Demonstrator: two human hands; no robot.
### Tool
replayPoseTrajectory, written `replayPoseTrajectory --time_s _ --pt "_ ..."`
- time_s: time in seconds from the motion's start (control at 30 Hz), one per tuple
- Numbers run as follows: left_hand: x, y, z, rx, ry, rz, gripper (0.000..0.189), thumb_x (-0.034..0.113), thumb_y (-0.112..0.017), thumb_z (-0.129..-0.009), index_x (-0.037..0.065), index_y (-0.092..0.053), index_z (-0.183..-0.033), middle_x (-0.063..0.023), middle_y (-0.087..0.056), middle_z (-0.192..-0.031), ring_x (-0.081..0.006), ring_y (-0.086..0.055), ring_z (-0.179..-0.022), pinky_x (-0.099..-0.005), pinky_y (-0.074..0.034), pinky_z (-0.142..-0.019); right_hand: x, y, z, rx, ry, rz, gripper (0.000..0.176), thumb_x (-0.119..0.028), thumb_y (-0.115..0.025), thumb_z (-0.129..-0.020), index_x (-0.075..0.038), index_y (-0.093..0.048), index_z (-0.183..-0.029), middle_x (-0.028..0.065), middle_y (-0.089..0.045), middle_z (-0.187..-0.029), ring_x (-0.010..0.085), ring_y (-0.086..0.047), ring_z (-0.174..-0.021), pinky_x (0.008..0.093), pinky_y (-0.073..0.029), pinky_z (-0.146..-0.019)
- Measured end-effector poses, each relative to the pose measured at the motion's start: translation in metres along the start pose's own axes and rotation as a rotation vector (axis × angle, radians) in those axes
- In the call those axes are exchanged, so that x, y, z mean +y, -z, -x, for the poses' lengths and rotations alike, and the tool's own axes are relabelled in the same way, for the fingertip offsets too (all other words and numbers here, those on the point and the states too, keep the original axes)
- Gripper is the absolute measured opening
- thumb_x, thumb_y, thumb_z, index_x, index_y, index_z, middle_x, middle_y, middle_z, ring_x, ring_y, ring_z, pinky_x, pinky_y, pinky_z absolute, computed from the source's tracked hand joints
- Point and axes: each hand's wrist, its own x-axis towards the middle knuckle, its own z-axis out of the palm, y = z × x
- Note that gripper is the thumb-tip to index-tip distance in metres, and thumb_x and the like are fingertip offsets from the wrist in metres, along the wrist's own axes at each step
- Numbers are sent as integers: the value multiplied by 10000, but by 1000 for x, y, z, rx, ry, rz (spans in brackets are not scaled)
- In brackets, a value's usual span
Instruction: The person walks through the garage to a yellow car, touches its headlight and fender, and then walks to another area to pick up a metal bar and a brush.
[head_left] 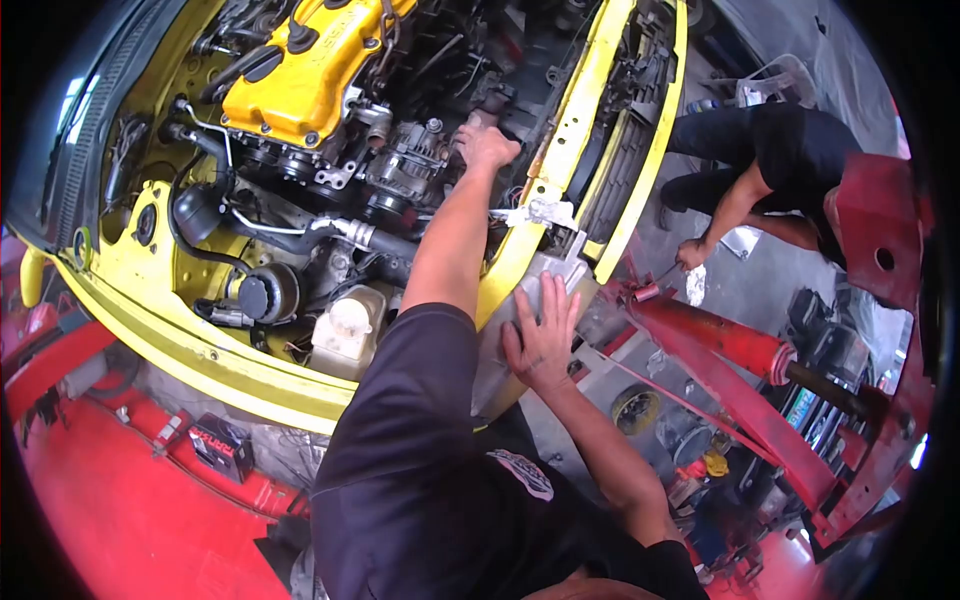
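My left hand (pixel 487 146) reaches down into the engine bay, beside the alternator (pixel 408 160). Its fingers are curled near a dull brownish part (pixel 490 103); what they grip, if anything, is hidden. My right hand (pixel 543 335) lies with fingers spread on a grey panel (pixel 497 375) at the car's front corner. Close to that hand is the yellow front crossmember (pixel 512 262), with a whitish bracket (pixel 548 211) on it. The engine's yellow valve cover (pixel 300 75) sits left of my left hand.
A white plastic reservoir (pixel 345 332) stands near my left upper arm. To the right, a co-worker (pixel 770 170) bends with one hand on a tool near a red hydraulic cylinder (pixel 710 340). A boxed battery (pixel 220 447) is on the left, by red floor.
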Motion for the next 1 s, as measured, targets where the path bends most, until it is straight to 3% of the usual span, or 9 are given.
replayPoseTrajectory --time_s 0.07,0.13,0.57,0.63,1.0 --pt "5 2 2 -42 8 -13 735 402 -586 -778 24 -521 -1406 -349 -172 -1569 -524 -184 -1450 -518 -172 -1195 2 -2 1 -5 1 2 583 -267 -639 -844 -58 -500 -1371 299 -341 -1490 497 -285 -1405 673 -179 -1118" --pt "4 11 9 -84 -17 -15 769 374 -591 -760 -39 -496 -1403 -343 -171 -1571 -505 -190 -1456 -513 -192 -1193 2 -3 0 -22 11 0 589 -273 -640 -843 -53 -498 -1370 301 -338 -1491 497 -280 -1408 677 -171 -1119" --pt "5 -1 -1 -163 -60 -185 797 401 -571 -762 -62 -480 -1404 -382 -196 -1544 -541 -196 -1438 -533 -174 -1184 3 -4 -1 -34 -2 -3 615 -302 -653 -836 -55 -495 -1378 290 -330 -1502 489 -270 -1417 695 -165 -1110" --pt "3 -10 -8 -101 -51 -177 740 425 -599 -749 15 -569 -1364 -379 -143 -1565 -530 -185 -1451 -547 -140 -1180 3 -3 -2 -25 5 -10 619 -304 -656 -834 -56 -495 -1378 288 -330 -1502 489 -271 -1417 698 -167 -1108" --pt "3 -3 -7 -129 -101 -242 732 443 -610 -739 12 -602 -1330 -410 -176 -1538 -551 -232 -1424 -557 -150 -1174 3 -1 -2 -2 11 -2 614 -289 -657 -822 -55 -504 -1368 291 -345 -1498 487 -294 -1410 692 -195 -1106"
